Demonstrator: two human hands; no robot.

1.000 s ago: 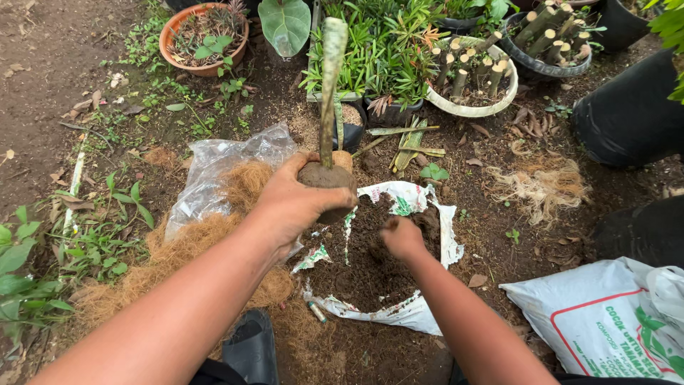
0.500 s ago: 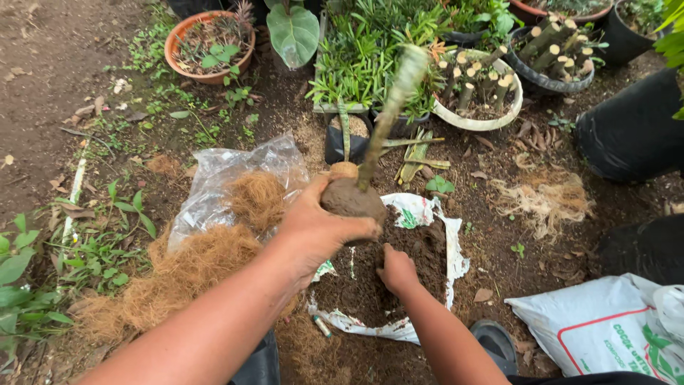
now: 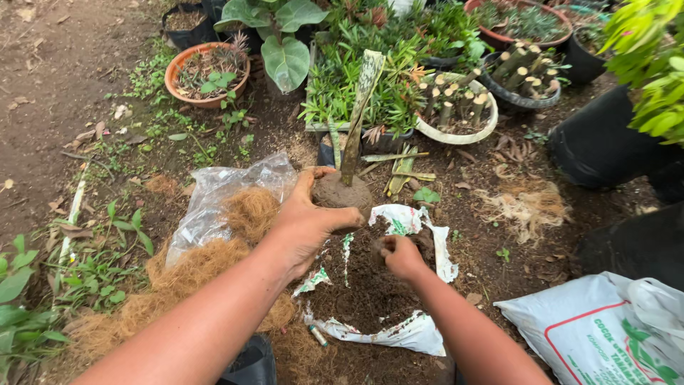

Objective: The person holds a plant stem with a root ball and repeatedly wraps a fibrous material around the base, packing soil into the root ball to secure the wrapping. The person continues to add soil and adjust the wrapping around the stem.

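Left hand (image 3: 308, 222) is clamped around a rounded, compact soil ball (image 3: 342, 194) bearing a stiff mottled leaf (image 3: 361, 107). At 4 o'clock, right hand (image 3: 400, 257) pinches crumbly dark soil (image 3: 363, 296) on torn white plastic sheet (image 3: 399, 331).

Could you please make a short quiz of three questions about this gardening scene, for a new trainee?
1. True or false: the left hand holds the soil ball of a plant cutting.
2. Where is the right hand? A) in the dark soil on the torn white bag; B) on the terracotta pot; C) on the clear plastic bag.
3. Fill in: the brown coconut fibre lies on the person's ____ side of the soil.

Key
1. True: the fingers wrap around the ball and the stem stands up, slightly tilted.
2. A: the fingers are closed in the soil.
3. left.
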